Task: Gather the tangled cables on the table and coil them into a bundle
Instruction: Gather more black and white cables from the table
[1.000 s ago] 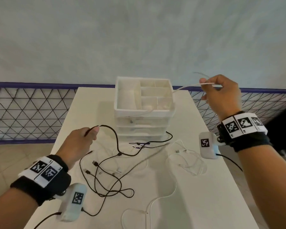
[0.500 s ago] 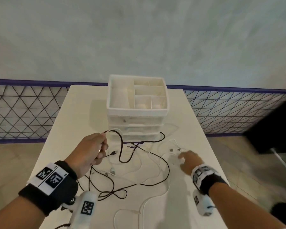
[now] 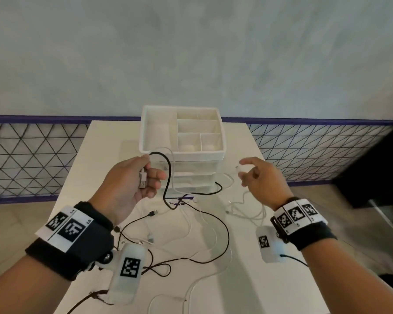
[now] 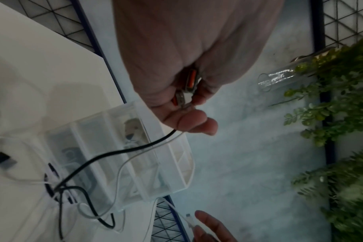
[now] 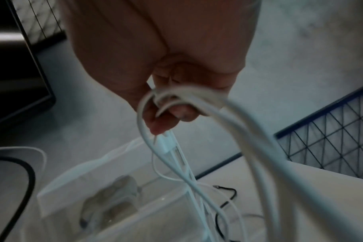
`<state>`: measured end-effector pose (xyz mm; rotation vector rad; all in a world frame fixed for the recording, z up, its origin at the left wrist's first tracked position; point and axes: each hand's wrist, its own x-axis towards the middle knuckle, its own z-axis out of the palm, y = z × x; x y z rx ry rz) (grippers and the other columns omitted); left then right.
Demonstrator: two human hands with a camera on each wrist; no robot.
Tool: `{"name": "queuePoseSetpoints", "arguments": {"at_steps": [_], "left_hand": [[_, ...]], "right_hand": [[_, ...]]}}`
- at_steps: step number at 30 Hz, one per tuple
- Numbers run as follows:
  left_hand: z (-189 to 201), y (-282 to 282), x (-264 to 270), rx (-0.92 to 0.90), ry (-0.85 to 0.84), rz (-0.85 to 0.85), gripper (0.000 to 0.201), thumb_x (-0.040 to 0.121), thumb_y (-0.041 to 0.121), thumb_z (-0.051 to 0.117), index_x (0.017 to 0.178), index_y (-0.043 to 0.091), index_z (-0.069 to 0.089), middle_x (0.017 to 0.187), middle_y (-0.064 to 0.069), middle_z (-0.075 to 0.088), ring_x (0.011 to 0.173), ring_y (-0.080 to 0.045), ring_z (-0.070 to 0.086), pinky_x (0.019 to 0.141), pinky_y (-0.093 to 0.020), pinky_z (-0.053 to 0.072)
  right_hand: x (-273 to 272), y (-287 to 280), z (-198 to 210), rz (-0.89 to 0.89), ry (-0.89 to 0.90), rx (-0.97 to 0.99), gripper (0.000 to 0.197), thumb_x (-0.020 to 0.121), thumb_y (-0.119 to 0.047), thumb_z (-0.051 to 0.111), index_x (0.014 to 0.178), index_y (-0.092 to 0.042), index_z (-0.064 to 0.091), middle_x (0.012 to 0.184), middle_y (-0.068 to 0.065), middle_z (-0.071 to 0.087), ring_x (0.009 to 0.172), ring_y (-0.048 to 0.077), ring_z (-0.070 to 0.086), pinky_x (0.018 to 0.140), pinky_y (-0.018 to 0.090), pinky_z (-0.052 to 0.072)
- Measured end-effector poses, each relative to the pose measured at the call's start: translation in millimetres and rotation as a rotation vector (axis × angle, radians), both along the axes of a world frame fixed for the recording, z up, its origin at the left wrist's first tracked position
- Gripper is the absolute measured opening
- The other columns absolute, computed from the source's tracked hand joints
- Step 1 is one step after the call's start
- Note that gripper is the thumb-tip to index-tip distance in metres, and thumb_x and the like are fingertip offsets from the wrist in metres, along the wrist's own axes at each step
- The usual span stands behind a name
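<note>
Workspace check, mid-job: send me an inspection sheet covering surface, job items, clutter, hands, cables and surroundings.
Surface: white table, cables spread across its middle.
Job's things: black cable and white cables lie tangled, not yet coiled.
Clutter: white drawer organizer at the far side; small items inside its clear drawers, unclear what.
Grippers: left hand holds USB plugs with a black and a white lead; right hand pinches a white connector end with loops of white cable.
Cables: black wrist-camera leads run off the near edge.
Surroundings: pale wall, grid-patterned panel with purple trim, green foliage.
</note>
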<state>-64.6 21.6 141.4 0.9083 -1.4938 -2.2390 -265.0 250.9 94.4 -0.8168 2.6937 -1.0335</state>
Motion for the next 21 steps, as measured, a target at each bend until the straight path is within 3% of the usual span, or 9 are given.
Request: {"name": "queuePoseSetpoints", "arguments": {"at_steps": [3, 5, 7, 9, 12, 16, 19, 21], "left_hand": [[6.8, 1.6, -2.1, -0.001, -0.001, 0.026, 0.029, 0.101, 0.026, 0.048, 0.075, 0.016, 0.046, 0.06, -0.007, 0.066, 0.045, -0.016, 0.052, 0.041, -0.023, 0.041], [9.9, 1.3, 0.4, -0.019, -0.006, 0.025, 0.029, 0.101, 0.027, 0.049, 0.075, 0.016, 0.046, 0.062, -0.008, 0.068, 0.046, -0.016, 0.055, 0.042, -0.024, 0.043], [11.7, 5.6, 0.1, -0.037, -0.008, -0.035, 0.027, 0.102, 0.024, 0.047, 0.077, 0.014, 0.047, 0.075, -0.015, 0.076, 0.052, -0.019, 0.061, 0.049, -0.027, 0.047], [9.5, 17.8, -5.4, -0.069, -0.007, -0.113, 0.02, 0.103, 0.019, 0.044, 0.087, 0.01, 0.053, 0.091, -0.018, 0.078, 0.058, -0.021, 0.063, 0.054, -0.03, 0.048], [-0.2, 41.9, -21.8, -0.169, -0.013, -0.189, 0.019, 0.104, 0.016, 0.042, 0.099, 0.005, 0.056, 0.101, -0.014, 0.077, 0.047, -0.016, 0.052, 0.045, -0.027, 0.041], [-9.7, 62.1, -36.4, -0.176, -0.008, -0.243, 0.023, 0.103, 0.02, 0.042, 0.096, 0.013, 0.063, 0.08, -0.008, 0.06, 0.043, -0.009, 0.039, 0.041, -0.021, 0.029], [-16.5, 50.1, -33.7, -0.244, -0.09, -0.231, 0.021, 0.101, 0.018, 0.043, 0.087, 0.014, 0.058, 0.068, -0.005, 0.054, 0.042, -0.008, 0.035, 0.041, -0.02, 0.026], [-21.2, 34.2, -25.0, -0.31, -0.172, -0.208, 0.021, 0.1, 0.018, 0.043, 0.084, 0.013, 0.057, 0.063, -0.002, 0.048, 0.041, -0.008, 0.033, 0.039, -0.02, 0.025]], "right_hand": [[2.2, -3.7, 11.6, 0.005, -0.125, -0.134, 0.02, 0.091, -0.02, 0.069, 0.108, -0.029, 0.069, 0.073, -0.002, 0.072, 0.059, 0.009, 0.062, 0.063, 0.028, 0.051], [8.8, -6.0, 15.5, 0.006, -0.351, -0.338, 0.025, 0.091, -0.005, 0.068, 0.11, -0.019, 0.07, 0.079, 0.012, 0.066, 0.053, 0.017, 0.058, 0.054, 0.028, 0.05], [18.3, -10.9, 22.4, 0.039, -0.48, -0.497, 0.021, 0.093, 0.003, 0.062, 0.11, -0.008, 0.069, 0.082, 0.018, 0.062, 0.046, 0.019, 0.052, 0.045, 0.028, 0.045], [28.9, -20.5, 28.5, 0.104, -0.544, -0.572, 0.019, 0.093, 0.002, 0.062, 0.11, -0.003, 0.068, 0.084, 0.018, 0.062, 0.043, 0.019, 0.049, 0.045, 0.028, 0.04], [48.1, -39.3, 40.9, 0.234, -0.624, -0.633, 0.025, 0.089, -0.004, 0.069, 0.114, -0.006, 0.068, 0.092, 0.021, 0.06, 0.046, 0.02, 0.05, 0.049, 0.03, 0.038], [55.4, -52.8, 53.5, 0.278, -0.667, -0.62, 0.036, 0.089, 0.01, 0.061, 0.122, -0.007, 0.064, 0.113, 0.015, 0.07, 0.058, 0.022, 0.06, 0.045, 0.028, 0.043], [46.3, -47.8, 51.5, 0.151, -0.597, -0.619, 0.028, 0.089, 0.01, 0.063, 0.111, -0.006, 0.069, 0.089, 0.013, 0.073, 0.057, 0.025, 0.062, 0.049, 0.029, 0.051], [35.3, -38.5, 47.7, -0.025, -0.533, -0.635, 0.023, 0.09, 0.007, 0.064, 0.107, -0.007, 0.07, 0.086, 0.013, 0.073, 0.052, 0.024, 0.061, 0.048, 0.029, 0.052]]}}
